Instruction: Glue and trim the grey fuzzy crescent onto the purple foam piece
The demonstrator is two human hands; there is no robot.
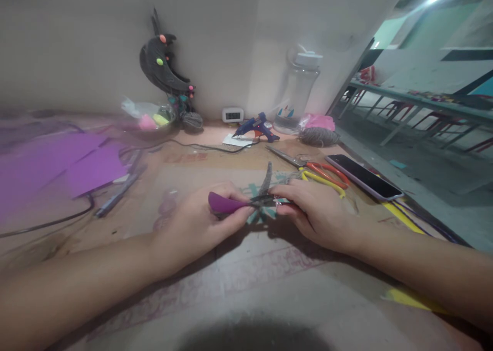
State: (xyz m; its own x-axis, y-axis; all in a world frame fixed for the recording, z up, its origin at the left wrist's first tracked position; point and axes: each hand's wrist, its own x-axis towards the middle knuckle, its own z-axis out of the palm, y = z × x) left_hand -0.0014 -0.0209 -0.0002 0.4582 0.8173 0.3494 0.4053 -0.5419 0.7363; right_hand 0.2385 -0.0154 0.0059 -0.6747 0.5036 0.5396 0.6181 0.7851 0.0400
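Low over the cardboard-covered table (246,289), the two hands meet at the middle. The left hand (196,222) is closed around a purple petal (225,204), pinching it between thumb and fingers with its pointed end facing right. The right hand (316,212) grips a grey strip (265,179) at its lower end, right where it meets the petal's tip; the strip stands up and away from the fingers. Just beyond the right hand lie scissors (316,171) with orange and yellow handles, and beside them a phone (362,176), face up. Purple sheets (94,168) lie well off to the left. By the wall are a blue glue gun (256,126), a small clock (232,115) and a clear bottle (300,84).
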